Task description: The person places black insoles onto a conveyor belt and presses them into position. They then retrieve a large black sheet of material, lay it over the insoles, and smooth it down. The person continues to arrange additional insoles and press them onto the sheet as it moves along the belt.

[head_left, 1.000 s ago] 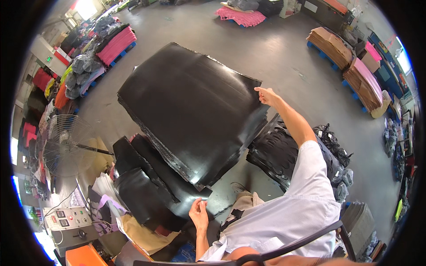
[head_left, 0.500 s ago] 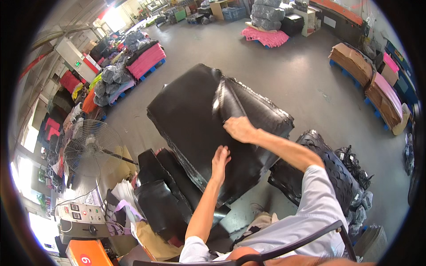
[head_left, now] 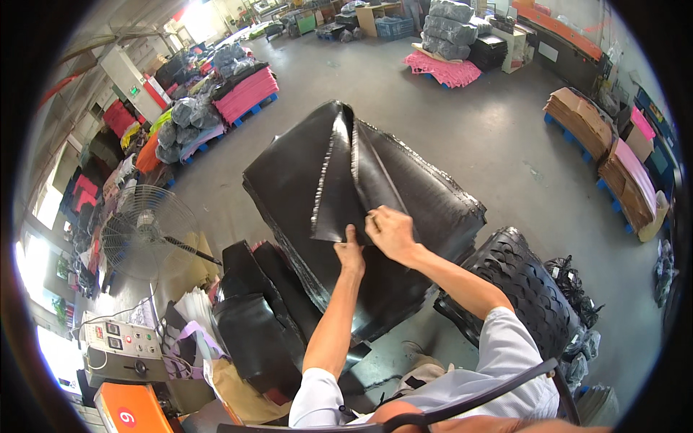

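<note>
Black glossy top sheet (head_left: 354,180), flat a moment ago, now stands folded in a ridge running away from the person atop the black sheet stack (head_left: 433,209). Left hand (head_left: 351,254) and right hand (head_left: 390,232) pinch its near edge.

glossy black sheet (head_left: 346,173) — folded up, atop stack

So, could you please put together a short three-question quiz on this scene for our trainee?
1. True or false: both hands grip the folded-up black sheet on top of the stack.
2. Which stands nearer the left hand: A, the fan, or B, the pink pile?
3. What colour is the sheet?

Key:
1. True; the right hand holds it too.
2. A.
3. Black.
</note>
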The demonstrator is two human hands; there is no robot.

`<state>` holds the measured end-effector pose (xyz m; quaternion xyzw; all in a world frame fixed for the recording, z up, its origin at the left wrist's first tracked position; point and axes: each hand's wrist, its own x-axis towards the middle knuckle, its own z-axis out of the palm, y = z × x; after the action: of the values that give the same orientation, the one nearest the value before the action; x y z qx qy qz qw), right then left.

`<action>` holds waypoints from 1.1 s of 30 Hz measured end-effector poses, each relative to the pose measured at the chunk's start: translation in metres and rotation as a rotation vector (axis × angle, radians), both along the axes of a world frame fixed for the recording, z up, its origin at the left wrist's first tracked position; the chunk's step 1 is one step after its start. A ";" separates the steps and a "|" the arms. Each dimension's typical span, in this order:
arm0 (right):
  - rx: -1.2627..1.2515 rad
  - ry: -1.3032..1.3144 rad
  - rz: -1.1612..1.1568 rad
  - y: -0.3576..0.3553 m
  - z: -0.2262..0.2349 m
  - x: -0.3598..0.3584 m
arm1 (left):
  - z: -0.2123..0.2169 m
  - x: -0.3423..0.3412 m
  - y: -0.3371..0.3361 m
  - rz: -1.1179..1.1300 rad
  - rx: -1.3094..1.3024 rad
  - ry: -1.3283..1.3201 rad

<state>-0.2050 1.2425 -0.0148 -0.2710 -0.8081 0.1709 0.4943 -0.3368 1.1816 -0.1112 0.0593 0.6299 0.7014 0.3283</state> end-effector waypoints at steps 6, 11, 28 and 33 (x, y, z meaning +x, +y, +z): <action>-0.268 -0.200 -0.477 0.063 -0.077 0.092 | 0.023 -0.033 -0.122 0.227 0.034 0.151; -0.923 0.019 -0.604 0.123 -0.113 0.133 | 0.034 -0.023 -0.185 0.448 0.197 -0.106; 0.069 -0.451 0.266 -0.092 0.076 -0.071 | 0.181 -0.066 -0.224 0.219 0.112 0.993; 0.046 -0.178 0.611 -0.169 0.162 -0.107 | 0.314 -0.092 -0.270 0.239 0.000 1.347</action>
<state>-0.3118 1.0730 0.1476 -0.0186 -0.8959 0.2686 0.3534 -0.4289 0.9112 0.2029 0.4128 0.6992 0.5428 -0.2148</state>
